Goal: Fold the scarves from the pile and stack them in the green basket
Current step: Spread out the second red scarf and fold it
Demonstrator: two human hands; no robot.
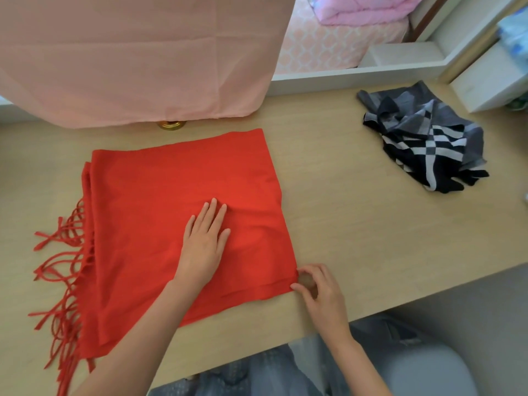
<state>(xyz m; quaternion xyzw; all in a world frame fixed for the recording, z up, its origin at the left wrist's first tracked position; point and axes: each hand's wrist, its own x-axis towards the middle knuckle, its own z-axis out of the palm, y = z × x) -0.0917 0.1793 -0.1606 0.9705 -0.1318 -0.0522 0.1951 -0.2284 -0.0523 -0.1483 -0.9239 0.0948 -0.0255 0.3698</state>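
head view: left hand [204,247] flat on red scarf [160,195], right hand [321,295] pinching corner.

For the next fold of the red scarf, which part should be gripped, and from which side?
Probably the right fold edge of the red scarf, at its near and far corners, coming from the right. That edge is straight and free; the tassels hang on the left. The right hand already pinches the near right corner while the left hand presses flat.

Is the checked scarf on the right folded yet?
No. The checked scarf lies crumpled in a loose heap on the table, untouched by either hand.
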